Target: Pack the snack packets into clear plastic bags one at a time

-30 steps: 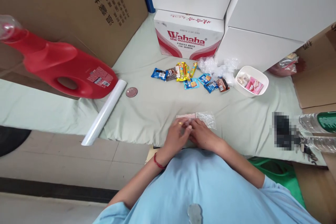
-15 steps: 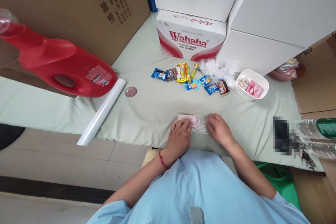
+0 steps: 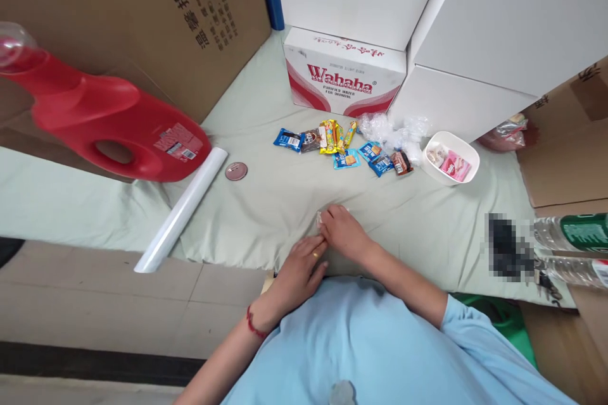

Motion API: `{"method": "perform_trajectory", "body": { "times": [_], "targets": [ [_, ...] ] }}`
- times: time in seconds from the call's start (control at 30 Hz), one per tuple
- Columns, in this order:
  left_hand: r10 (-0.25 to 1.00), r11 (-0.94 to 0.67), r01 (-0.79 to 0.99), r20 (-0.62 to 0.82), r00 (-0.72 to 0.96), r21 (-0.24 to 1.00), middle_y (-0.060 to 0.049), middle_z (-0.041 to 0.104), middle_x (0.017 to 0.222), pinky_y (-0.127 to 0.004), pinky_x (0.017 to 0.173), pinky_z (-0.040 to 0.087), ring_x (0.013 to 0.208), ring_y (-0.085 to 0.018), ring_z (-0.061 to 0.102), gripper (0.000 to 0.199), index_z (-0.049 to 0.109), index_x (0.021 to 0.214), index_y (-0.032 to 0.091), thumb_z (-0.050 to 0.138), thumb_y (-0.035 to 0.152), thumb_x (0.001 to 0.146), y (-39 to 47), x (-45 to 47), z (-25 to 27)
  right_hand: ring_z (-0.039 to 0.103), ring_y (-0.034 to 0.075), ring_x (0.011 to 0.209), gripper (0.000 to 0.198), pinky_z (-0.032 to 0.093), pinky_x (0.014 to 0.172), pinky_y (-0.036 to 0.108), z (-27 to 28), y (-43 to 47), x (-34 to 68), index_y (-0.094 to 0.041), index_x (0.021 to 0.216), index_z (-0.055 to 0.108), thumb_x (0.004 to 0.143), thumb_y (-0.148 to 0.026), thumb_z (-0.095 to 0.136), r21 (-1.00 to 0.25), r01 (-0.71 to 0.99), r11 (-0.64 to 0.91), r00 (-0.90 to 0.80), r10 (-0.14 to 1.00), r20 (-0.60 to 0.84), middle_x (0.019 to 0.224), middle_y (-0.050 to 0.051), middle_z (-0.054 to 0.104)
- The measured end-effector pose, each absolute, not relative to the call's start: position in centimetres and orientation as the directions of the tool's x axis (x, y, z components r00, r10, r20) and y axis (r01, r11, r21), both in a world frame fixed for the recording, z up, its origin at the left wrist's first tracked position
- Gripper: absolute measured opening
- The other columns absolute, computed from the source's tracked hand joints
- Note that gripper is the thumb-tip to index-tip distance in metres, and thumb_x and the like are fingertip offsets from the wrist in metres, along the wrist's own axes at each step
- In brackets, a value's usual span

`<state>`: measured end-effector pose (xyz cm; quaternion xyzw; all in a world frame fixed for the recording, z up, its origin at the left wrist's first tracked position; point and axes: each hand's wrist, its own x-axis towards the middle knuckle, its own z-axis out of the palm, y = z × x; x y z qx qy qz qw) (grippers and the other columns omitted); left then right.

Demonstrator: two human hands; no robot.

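Observation:
A small pink-and-white packet in clear plastic film lies near the table's front edge. Most of it is hidden under my right hand, whose fingers curl over it. Beside it on the near left, my left hand has its fingers stretched out and its thumb apart. Its fingertips meet the right hand's fingers at the packet's edge. Further left lies a white roll of film at a slant. Beyond my hands is a row of wrapped snacks, among them yellow packs and a blue pack.
A white tub with pink packs and crumpled clear plastic sit at the back right. Behind stands a Wahaba-type water carton. A red jug and a round brown disc are left; bottles lie right.
My right hand has moved left and now covers the packet. My left hand has slid off the top of it, down and left. The view has shifted slightly.

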<state>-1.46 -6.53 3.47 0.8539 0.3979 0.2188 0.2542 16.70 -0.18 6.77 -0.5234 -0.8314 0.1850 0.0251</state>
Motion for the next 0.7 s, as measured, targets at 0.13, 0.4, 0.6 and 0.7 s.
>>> {"method": "perform_trajectory", "body": {
  "times": [0.13, 0.4, 0.6, 0.7],
  "targets": [
    [0.876, -0.461, 0.592, 0.234, 0.421, 0.661, -0.008, 0.079, 0.117, -0.045, 0.102, 0.059, 0.125, -0.026, 0.067, 0.026, 0.074, 0.117, 0.024, 0.053, 0.020, 0.102, -7.7, -4.3, 3.1, 0.055, 0.034, 0.113, 0.045, 0.051, 0.096, 0.047, 6.2, -1.8, 16.8, -0.014, 0.124, 0.063, 0.098, -0.049, 0.070, -0.303, 0.857, 0.416, -0.461, 0.882, -0.095, 0.119, 0.018, 0.064],
    [0.991, -0.133, 0.447, 0.132, 0.033, 0.885, -0.008, 0.077, 0.111, -0.046, 0.106, 0.056, 0.115, -0.024, 0.070, 0.024, 0.075, 0.107, 0.024, 0.055, 0.037, 0.104, -5.9, -3.8, 4.8, 0.063, 0.027, 0.110, 0.027, 0.052, 0.099, 0.042, 6.7, -1.0, 20.5, -0.019, 0.121, 0.071, 0.106, -0.025, 0.049, -0.673, 0.711, 0.204, -0.258, 0.966, 0.019, 0.116, 0.015, 0.071],
    [0.961, 0.263, -0.097, -0.253, 0.107, 0.960, -0.014, 0.059, 0.151, -0.043, 0.105, 0.055, 0.138, -0.030, 0.059, 0.061, 0.060, 0.140, 0.025, 0.067, 0.062, 0.092, -3.8, -0.5, 6.1, 0.069, 0.020, 0.089, 0.038, 0.055, 0.085, 0.033, 7.6, -1.1, 23.7, -0.023, 0.112, 0.077, 0.092, -0.056, 0.073, -0.970, -0.005, -0.243, -0.151, 0.959, -0.240, 0.101, 0.004, 0.078],
    [0.867, 0.439, -0.179, -0.362, 0.344, 0.881, -0.014, 0.071, 0.133, -0.042, 0.094, 0.057, 0.115, -0.030, 0.071, 0.065, 0.065, 0.131, 0.020, 0.074, 0.065, 0.085, -3.3, 1.3, 5.9, 0.069, 0.019, 0.090, 0.041, 0.055, 0.087, 0.032, 6.9, -2.6, 23.2, -0.024, 0.111, 0.079, 0.086, -0.057, 0.080, -0.934, -0.118, -0.337, -0.239, 0.923, -0.302, 0.100, 0.002, 0.078]
  ]
}}
